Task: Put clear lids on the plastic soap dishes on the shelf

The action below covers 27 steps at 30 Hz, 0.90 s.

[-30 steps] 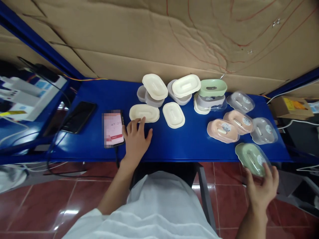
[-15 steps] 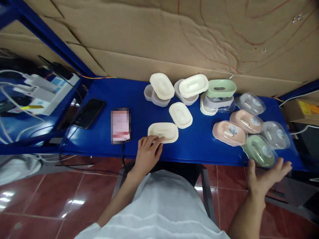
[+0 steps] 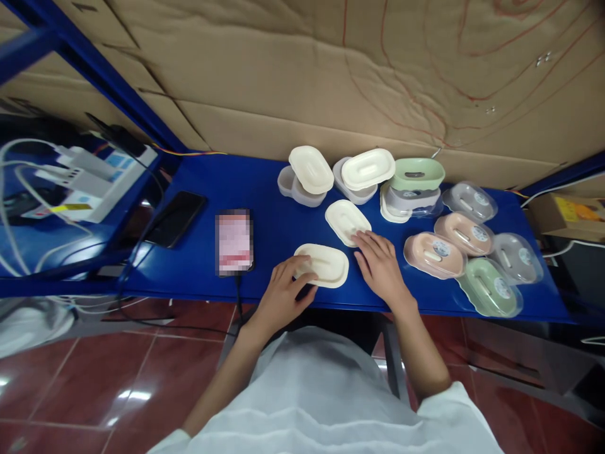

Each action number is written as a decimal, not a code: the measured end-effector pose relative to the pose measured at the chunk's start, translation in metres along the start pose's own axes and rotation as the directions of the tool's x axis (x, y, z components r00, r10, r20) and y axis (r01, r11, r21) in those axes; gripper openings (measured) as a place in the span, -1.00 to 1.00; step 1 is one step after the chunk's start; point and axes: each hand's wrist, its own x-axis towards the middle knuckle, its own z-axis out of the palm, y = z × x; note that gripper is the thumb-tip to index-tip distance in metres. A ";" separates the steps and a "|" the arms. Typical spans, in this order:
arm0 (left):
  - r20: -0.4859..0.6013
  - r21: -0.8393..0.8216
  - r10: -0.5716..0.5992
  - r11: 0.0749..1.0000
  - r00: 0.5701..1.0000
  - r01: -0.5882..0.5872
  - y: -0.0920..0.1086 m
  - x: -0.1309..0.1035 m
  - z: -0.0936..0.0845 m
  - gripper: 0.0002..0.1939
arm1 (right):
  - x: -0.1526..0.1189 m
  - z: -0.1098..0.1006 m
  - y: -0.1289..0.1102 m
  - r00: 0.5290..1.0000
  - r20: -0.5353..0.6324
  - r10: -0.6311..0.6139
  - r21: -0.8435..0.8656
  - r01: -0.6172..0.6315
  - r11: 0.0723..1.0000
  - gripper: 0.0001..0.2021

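Note:
My left hand (image 3: 286,293) has its curved fingers over the left end of a cream oval tray (image 3: 331,268) near the table's front edge, gripping it lightly. My right hand (image 3: 382,268) is open, its fingertips at the lower right rim of a second cream tray (image 3: 347,221). Behind them, two more cream trays (image 3: 311,170) (image 3: 368,169) lean on pale grey-lilac dishes (image 3: 309,197) (image 3: 362,194). Over to the right are several soap boxes with clear covers: pink (image 3: 435,255), green (image 3: 486,287) and grey (image 3: 517,258).
A green dish (image 3: 418,173) is stacked on a grey one at the back. On the left of the blue table (image 3: 269,221) lie a dark phone (image 3: 177,217) and a cabled device with a blurred screen (image 3: 234,243). A power strip (image 3: 113,183) stands beyond. Cardboard (image 3: 283,94) lines the back.
My right hand has come from beside the green soap box at the right to the second cream tray. My left hand and its tray have shifted slightly right and nearer to me.

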 end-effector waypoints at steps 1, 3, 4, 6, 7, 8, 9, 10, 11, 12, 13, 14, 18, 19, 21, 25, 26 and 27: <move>-0.014 -0.009 -0.001 1.000 1.000 0.001 -0.002 -0.001 0.000 -0.87 | 0.012 -0.001 0.002 0.999 0.022 -0.023 -0.009 0.023 1.000 -0.59; -0.043 -0.016 -0.001 1.000 0.999 0.001 -0.004 -0.002 0.001 -0.88 | 0.035 -0.002 0.002 0.996 0.054 -0.068 -0.009 0.068 0.998 -0.60; -0.053 -0.017 -0.002 1.000 0.999 0.001 -0.005 -0.001 0.002 -0.88 | 0.047 -0.002 0.001 0.994 0.067 -0.083 -0.009 0.084 0.996 -0.61; -0.069 -0.022 -0.008 1.000 0.998 0.006 -0.005 0.000 0.003 -0.89 | 0.071 0.002 -0.005 0.990 0.094 -0.105 -0.020 0.107 0.994 -0.62; -0.078 -0.027 -0.012 1.000 0.997 0.010 -0.005 0.001 0.004 -0.89 | 0.083 0.005 -0.009 0.987 0.109 -0.117 -0.032 0.121 0.992 -0.62; -0.083 -0.035 -0.015 0.999 0.996 0.013 -0.005 0.001 0.004 -0.90 | 0.095 0.011 -0.013 0.984 0.124 -0.131 -0.045 0.137 0.990 -0.62; -0.087 -0.043 -0.018 0.999 0.996 0.015 -0.006 0.002 0.004 -0.90 | 0.106 0.016 -0.018 0.980 0.137 -0.144 -0.060 0.153 0.986 -0.60; -0.091 -0.050 -0.021 0.999 0.996 0.016 -0.006 0.001 0.004 -0.90 | 0.116 0.023 -0.023 0.977 0.148 -0.152 -0.075 0.164 0.984 -0.58; -0.090 -0.057 -0.024 0.998 0.996 0.019 -0.006 0.001 0.004 -0.90 | 0.124 0.029 -0.028 0.976 0.154 -0.152 -0.092 0.167 0.982 -0.56; -0.086 -0.062 -0.026 0.998 0.996 0.021 -0.006 0.001 0.004 -0.91 | 0.131 0.035 -0.032 0.977 0.158 -0.144 -0.110 0.163 0.981 -0.54; -0.080 -0.068 -0.030 0.997 0.996 0.025 -0.007 0.000 0.004 -0.91 | 0.137 0.040 -0.035 0.978 0.159 -0.132 -0.126 0.153 0.980 -0.53; -0.077 -0.073 -0.032 0.997 0.997 0.027 -0.007 0.000 0.004 -0.91 | 0.141 0.043 -0.037 0.980 0.158 -0.118 -0.139 0.140 0.980 -0.53; -0.075 -0.098 -0.034 0.995 0.997 0.027 -0.007 0.000 0.002 -0.91 | 0.145 0.043 -0.032 0.990 0.119 -0.082 -0.126 0.097 0.987 -0.56; -0.077 -0.103 -0.035 0.994 0.996 0.027 -0.007 0.000 0.002 -0.91 | 0.143 0.040 -0.028 0.992 0.099 -0.074 -0.107 0.085 0.991 -0.57; -0.081 -0.110 -0.039 0.993 0.996 0.030 -0.008 0.000 0.001 -0.92 | 0.136 0.031 -0.017 0.997 0.047 -0.053 -0.064 0.056 0.996 -0.60; -0.109 -0.105 -0.052 0.994 0.993 0.041 -0.008 0.000 0.003 -0.92 | 0.112 0.012 0.007 0.997 -0.066 0.038 0.021 -0.036 0.999 -0.61; -0.122 -0.099 -0.062 0.994 0.991 0.050 -0.009 0.000 0.005 -0.92 | 0.106 0.009 0.012 0.994 -0.084 0.064 0.041 -0.061 0.997 -0.60; -0.136 -0.092 -0.077 0.994 0.988 0.065 -0.009 0.000 0.006 -0.92 | 0.100 0.008 0.017 0.991 -0.096 0.089 0.058 -0.084 0.995 -0.59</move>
